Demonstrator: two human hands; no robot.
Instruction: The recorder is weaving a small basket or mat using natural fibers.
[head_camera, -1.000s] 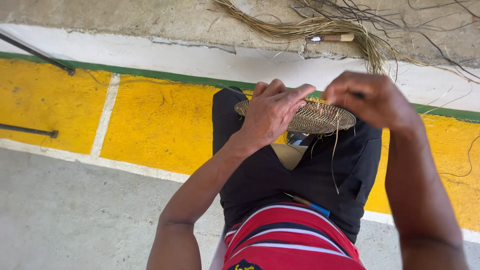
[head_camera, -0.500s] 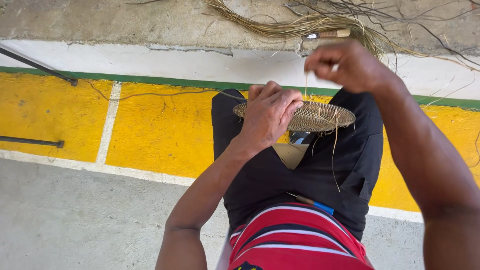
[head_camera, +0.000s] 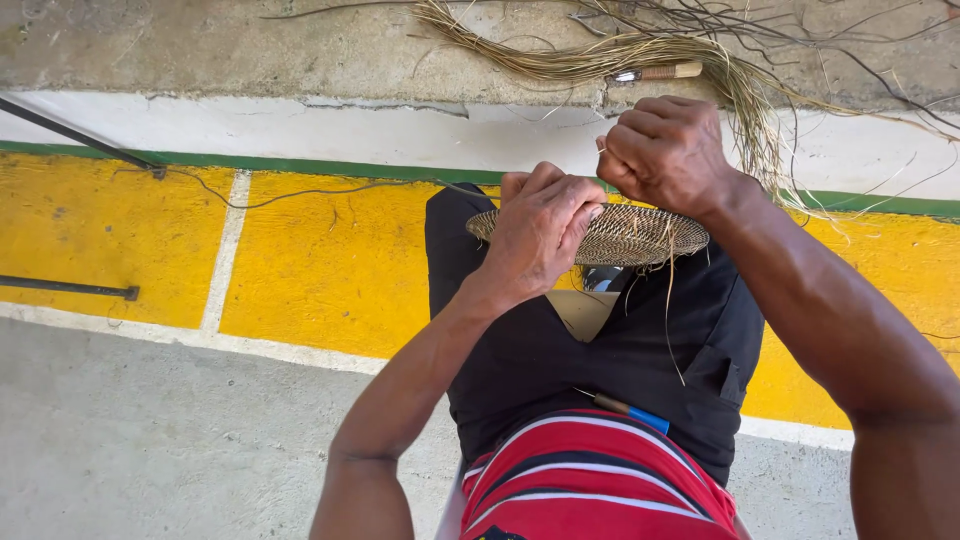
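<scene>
We grip the woven disc (head_camera: 625, 236) with our left hand (head_camera: 538, 228), our right hand (head_camera: 665, 152) fisted on a strand above it.

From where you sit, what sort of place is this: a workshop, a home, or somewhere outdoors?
Likely an outdoor spot used for basket weaving. A yellow-painted concrete floor meets a bare kerb where a bundle of dried fibres lies, and both hands work a flat woven disc on the lap.
</scene>
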